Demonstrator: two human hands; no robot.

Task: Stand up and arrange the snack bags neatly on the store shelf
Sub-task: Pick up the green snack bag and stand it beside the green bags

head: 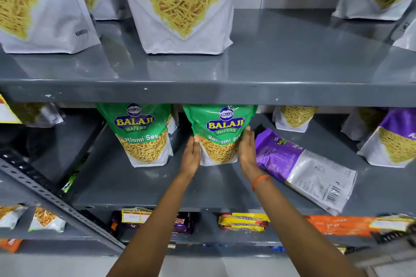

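A green Balaji Ratlami Sev bag [221, 128] stands upright on the middle grey shelf [139, 186]. My left hand [191, 157] presses flat against its left side and my right hand [247, 153] against its right side, so both hold it between them. A second green bag [141, 135] stands upright just to its left. A purple bag [299, 164] lies flat on its face to the right, barcode toward me, close to my right wrist. Another purple bag [394, 139] stands upright at the far right.
The upper shelf [270, 56] carries several white sev bags [180, 7] with a gap at the right. White bags [295, 117] stand at the back of the middle shelf. The lower shelf holds small packets [243, 221]. A perforated metal upright [56, 200] slants at left.
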